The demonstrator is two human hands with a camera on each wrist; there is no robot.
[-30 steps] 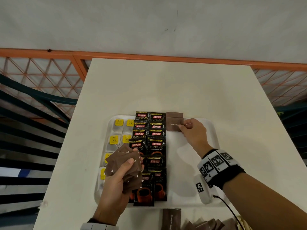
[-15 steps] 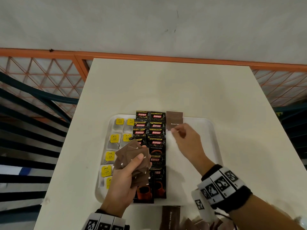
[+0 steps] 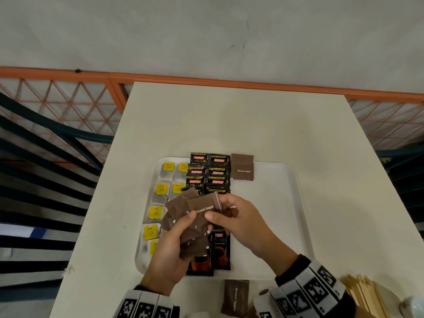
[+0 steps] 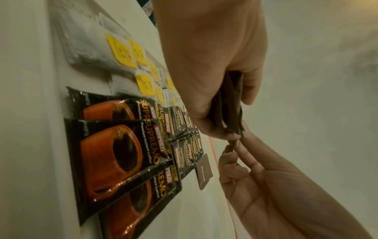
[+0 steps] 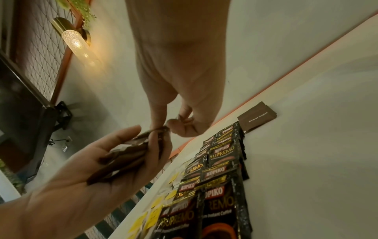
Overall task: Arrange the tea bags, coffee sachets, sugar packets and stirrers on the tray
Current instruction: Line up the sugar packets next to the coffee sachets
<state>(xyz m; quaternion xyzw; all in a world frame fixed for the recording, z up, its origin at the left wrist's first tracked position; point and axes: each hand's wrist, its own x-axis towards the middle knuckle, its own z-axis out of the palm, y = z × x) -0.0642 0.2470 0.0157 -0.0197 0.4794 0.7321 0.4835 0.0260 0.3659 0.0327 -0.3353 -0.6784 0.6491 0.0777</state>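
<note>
Tea bags (image 3: 160, 198) and coffee sachets (image 3: 207, 173) fill the tray (image 3: 275, 226); left hand (image 3: 169, 253) clutches a brown sugar packet fan (image 3: 183, 210), right hand (image 3: 238, 219) fingers pinch one; stirrers (image 3: 364, 294) wait on the bench (image 3: 229, 122).

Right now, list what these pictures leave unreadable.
- Head view: how many sugar packets the left hand holds; they overlap.
- Head view: lower coffee sachets, covered by both hands.
- Head view: stirrers, cut by the frame edge.
- Left wrist view: far tea bags, blurred.

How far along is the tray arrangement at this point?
Done: tea bags and coffee sachets lined up on the tray. In hand: left hand holds sugar packets; right hand pinches one. Left: remaining sugar, stirrers.
</note>
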